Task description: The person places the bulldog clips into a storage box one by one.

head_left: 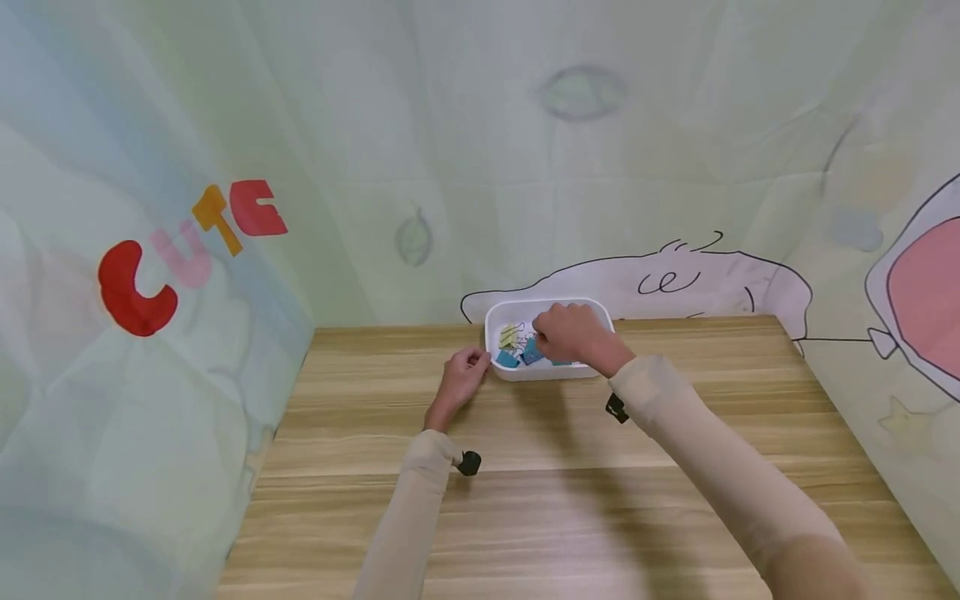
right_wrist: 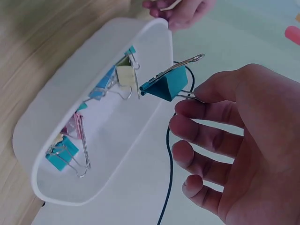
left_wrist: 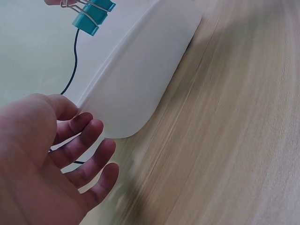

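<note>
My right hand is over a white plastic box. In the right wrist view its thumb and index finger pinch a teal binder clip by one wire handle, above the box's opening. Inside lie several more binder clips: a teal one, a pink one, a blue one and a pale yellow one. At the box's left end is my left hand. Its thumb and index finger pinch the rim in the left wrist view, while the other fingers curl loosely below.
The box stands at the back of a wood-grain table, against a pale printed curtain. Curtain fabric also hangs along the left and right sides. Black wrist devices sit at both cuffs.
</note>
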Demonstrator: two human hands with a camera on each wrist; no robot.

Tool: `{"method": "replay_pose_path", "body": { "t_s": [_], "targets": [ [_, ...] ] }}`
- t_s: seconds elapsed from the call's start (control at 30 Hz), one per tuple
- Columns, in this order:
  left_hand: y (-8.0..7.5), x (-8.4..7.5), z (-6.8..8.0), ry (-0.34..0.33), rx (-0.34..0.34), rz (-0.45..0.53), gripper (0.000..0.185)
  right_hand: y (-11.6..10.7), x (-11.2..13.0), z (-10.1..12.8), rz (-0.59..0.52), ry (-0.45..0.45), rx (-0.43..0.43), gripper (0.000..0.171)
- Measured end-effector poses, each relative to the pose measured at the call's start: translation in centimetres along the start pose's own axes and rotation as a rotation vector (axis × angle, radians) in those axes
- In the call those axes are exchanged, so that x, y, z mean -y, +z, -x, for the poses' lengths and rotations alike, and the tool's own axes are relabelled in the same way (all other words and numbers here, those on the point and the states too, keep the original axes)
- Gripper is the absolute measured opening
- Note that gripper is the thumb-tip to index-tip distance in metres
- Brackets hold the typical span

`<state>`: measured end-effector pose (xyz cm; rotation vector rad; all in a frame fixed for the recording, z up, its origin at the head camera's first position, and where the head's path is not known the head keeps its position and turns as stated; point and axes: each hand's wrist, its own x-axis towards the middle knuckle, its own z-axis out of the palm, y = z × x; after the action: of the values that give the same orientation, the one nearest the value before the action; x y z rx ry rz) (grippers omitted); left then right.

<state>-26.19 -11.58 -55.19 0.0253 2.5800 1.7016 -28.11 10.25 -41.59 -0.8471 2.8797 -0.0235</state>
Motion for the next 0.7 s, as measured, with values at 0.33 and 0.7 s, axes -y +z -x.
{"method": "replay_pose_path", "body": {
  "t_s": [0.33, 0.7],
  "targets": [
    [0.0, -0.1, 0.1, -0.020, 0.012, 0.011, 0.025, -0.8, -1.4, -1.0, -0.070, 0.045, 0.063, 0.017],
    [0.0, 0.2, 0.0, -0.013, 0.010, 0.018, 0.024, -1.5, -1.4, -1.5, -0.120, 0.045, 0.054, 0.018]
  ]
}}
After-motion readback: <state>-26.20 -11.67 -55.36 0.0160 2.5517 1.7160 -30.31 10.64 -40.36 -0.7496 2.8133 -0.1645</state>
